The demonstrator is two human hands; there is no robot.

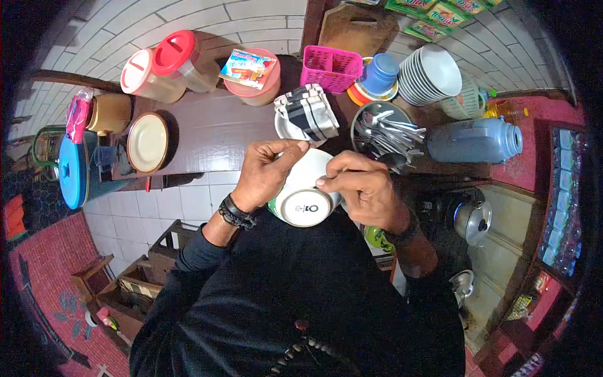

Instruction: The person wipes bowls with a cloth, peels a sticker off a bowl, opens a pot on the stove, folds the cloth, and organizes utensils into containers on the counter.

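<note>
Dark table (210, 141) beyond bowl (309, 168) with black logo (306, 208)

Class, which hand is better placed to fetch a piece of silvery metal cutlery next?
Probably the right hand: it is closer to the cutlery, while the left hand sits farther away. Both hold the round white bowl.

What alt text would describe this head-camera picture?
A person's left hand and right hand hold a white dish, its marked base facing the camera, before a dark table with a striped cloth, cutlery and stacked white bowls.
</note>
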